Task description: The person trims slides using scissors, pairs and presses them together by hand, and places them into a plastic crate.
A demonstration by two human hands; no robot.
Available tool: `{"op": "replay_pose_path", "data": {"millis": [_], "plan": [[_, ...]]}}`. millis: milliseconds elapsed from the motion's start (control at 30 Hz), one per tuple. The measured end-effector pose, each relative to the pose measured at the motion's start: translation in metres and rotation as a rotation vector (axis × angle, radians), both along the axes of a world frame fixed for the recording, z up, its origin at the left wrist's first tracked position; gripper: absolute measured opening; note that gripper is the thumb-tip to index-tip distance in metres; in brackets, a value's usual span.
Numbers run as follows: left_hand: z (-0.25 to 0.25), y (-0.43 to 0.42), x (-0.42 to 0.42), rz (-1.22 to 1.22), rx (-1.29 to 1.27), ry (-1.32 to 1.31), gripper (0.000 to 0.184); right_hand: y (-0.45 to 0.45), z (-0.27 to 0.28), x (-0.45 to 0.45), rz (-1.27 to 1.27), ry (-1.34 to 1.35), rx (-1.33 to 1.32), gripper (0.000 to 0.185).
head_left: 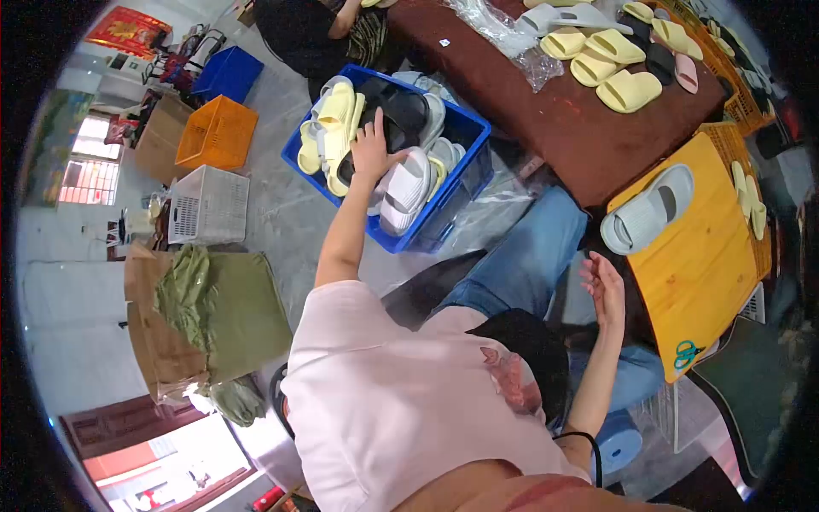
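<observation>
My left hand (369, 154) reaches over a blue crate (444, 224) filled with slippers, its fingers apart. Black slippers (408, 111) lie just past the fingertips, and a pair of white slippers (406, 189) sits beside the thumb. Pale yellow slippers (339, 115) fill the side left of the hand. Whether the fingers press on any slipper, I cannot tell. Loosely curled and holding nothing, my right hand (606, 288) hovers by the edge of a yellow wooden board (695, 243). Grey slippers (650, 212) rest on that board, just above this hand.
Yellow slippers (627, 90) and clear plastic bags (537, 66) lie on a brown-covered table (546, 128). Teal scissors (685, 354) lie on the board's near corner. Orange (217, 132) and white (209, 205) crates stand at left. Another person (299, 34) is behind the blue crate.
</observation>
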State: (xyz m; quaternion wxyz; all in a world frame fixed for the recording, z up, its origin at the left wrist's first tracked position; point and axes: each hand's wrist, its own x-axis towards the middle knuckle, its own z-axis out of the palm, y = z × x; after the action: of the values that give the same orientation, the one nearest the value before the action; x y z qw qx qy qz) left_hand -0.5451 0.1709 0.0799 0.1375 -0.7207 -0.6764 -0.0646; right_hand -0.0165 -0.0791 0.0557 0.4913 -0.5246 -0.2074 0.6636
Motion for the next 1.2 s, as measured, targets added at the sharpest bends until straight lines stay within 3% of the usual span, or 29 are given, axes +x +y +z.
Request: {"op": "replay_pose_path", "data": {"millis": [133, 367, 433, 467, 567, 700, 867, 967, 1033, 1100, 1200], "plan": [[-0.016, -0.009, 0.015, 0.08, 0.047, -0.005, 0.109, -0.017, -0.011, 0.007, -0.07, -0.041, -0.055, 0.044], [-0.05, 0.01, 0.033, 0.224, 0.169, 0.078, 0.103, -0.027, -0.021, -0.006, -0.143, -0.101, -0.155, 0.046], [-0.067, 0.025, 0.036, 0.28, 0.101, 0.087, 0.104, -0.023, -0.021, -0.014, -0.156, -0.147, -0.169, 0.046], [-0.049, 0.023, 0.047, 0.298, 0.043, 0.05, 0.106, -0.024, -0.029, -0.017, -0.153, -0.201, -0.16, 0.046], [-0.069, 0.023, 0.041, 0.28, 0.214, 0.235, 0.107, -0.02, -0.032, -0.016, -0.123, -0.26, -0.133, 0.041], [-0.056, 0.017, 0.039, 0.264, 0.191, 0.176, 0.105, -0.023, -0.039, -0.007, -0.164, -0.258, -0.166, 0.043], [-0.028, -0.006, 0.032, -0.095, 0.334, -0.073, 0.099, -0.054, -0.056, 0.029, -0.139, -0.338, -0.122, 0.036], [-0.041, -0.017, 0.047, 0.102, 0.403, -0.035, 0.086, -0.082, -0.051, 0.049, -0.206, -0.41, -0.114, 0.035], [-0.046, -0.022, 0.082, 0.023, 0.478, -0.121, 0.076, -0.109, -0.046, 0.068, -0.305, -0.462, -0.066, 0.033], [-0.052, -0.033, 0.14, -0.233, 0.47, -0.159, 0.069, -0.137, -0.038, 0.086, -0.417, -0.451, -0.037, 0.033], [-0.028, -0.071, 0.265, -0.703, 0.255, -0.38, 0.063, -0.182, -0.015, 0.106, -0.66, -0.45, 0.006, 0.032]]}}
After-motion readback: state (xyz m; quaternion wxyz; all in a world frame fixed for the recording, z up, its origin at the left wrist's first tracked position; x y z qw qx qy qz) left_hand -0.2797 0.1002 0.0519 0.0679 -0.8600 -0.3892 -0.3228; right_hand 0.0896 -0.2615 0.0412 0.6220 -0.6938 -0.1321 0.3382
